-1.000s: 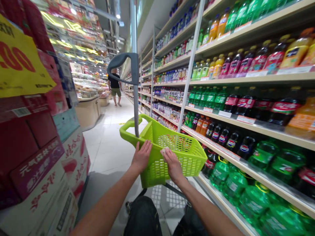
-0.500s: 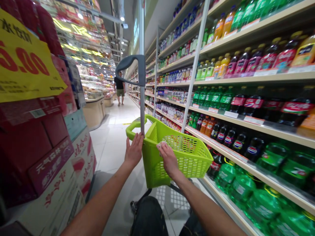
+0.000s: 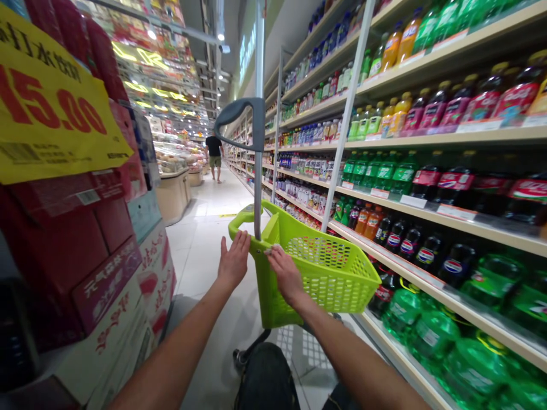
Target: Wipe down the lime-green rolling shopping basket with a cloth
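We've our L hand point(image 3: 233, 262) flat at the green basket's point(image 3: 325, 267) rim, nr the metal pole point(image 3: 258, 182); our R hand point(image 3: 285, 276) holds a small white wad point(image 3: 268, 250) on same rim. Drinks shelves point(image 3: 410, 139) to R, red boxes point(image 3: 72, 239) + yellow price sign point(image 3: 55, 108) to L; person point(image 3: 214, 154) down aisle.

Single head-worn view, forward and downward

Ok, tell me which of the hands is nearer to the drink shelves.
Right. The right hand, pinching a white cloth, is at the green basket's near rim, toward the drink shelves; the left hand is farther from them, at the basket's opposite end.
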Available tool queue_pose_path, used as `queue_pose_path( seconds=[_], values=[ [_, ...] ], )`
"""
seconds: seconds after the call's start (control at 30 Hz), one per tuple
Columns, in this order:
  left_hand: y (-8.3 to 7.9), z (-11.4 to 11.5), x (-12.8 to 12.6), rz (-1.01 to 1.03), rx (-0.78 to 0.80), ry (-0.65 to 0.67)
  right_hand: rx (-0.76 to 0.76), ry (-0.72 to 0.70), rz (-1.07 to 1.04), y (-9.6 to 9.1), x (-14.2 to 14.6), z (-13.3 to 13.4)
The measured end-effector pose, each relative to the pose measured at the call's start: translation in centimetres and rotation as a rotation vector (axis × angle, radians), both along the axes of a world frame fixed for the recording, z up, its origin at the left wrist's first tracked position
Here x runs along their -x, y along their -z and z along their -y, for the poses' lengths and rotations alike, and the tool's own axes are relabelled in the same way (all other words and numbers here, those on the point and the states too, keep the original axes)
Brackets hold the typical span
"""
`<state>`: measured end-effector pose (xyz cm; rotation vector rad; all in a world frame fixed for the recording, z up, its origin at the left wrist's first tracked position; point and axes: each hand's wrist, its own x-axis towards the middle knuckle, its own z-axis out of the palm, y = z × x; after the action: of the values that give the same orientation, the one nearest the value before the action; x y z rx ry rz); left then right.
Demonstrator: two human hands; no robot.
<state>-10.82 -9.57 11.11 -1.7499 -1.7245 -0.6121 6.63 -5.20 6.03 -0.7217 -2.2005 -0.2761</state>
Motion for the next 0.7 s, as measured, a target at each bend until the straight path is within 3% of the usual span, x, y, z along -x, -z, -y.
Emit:
queue_pose_path(
  seconds=[0.13, 0.37, 0.53, 0.6, 0.7],
  values=[
    [0.0, 0.3, 0.0, -0.002, 0.007, 0.022, 0.035, -0.055, 0.198, 1.9, 0.0, 1.1],
    [0.6, 0.0, 0.5, 0.003, -0.05, 0.039, -0.1, -0.05, 0.055, -2.3, 2.9, 1.0],
    [0.5, 0.0, 0.6, -0.006, -0.026, 0.046, -0.05, -0.133, 0.211, -0.1, 2.4, 1.5],
    [0.5, 0.0, 0.4, -0.002, -0.031, 0.04, -0.025, -0.127, 0.123, -0.4, 2.4, 1.5],
    [0.6, -0.1, 0.1, 0.003, -0.054, 0.027, -0.006, -0.039, -0.101, -2.7, 3.1, 0.8]
  ],
)
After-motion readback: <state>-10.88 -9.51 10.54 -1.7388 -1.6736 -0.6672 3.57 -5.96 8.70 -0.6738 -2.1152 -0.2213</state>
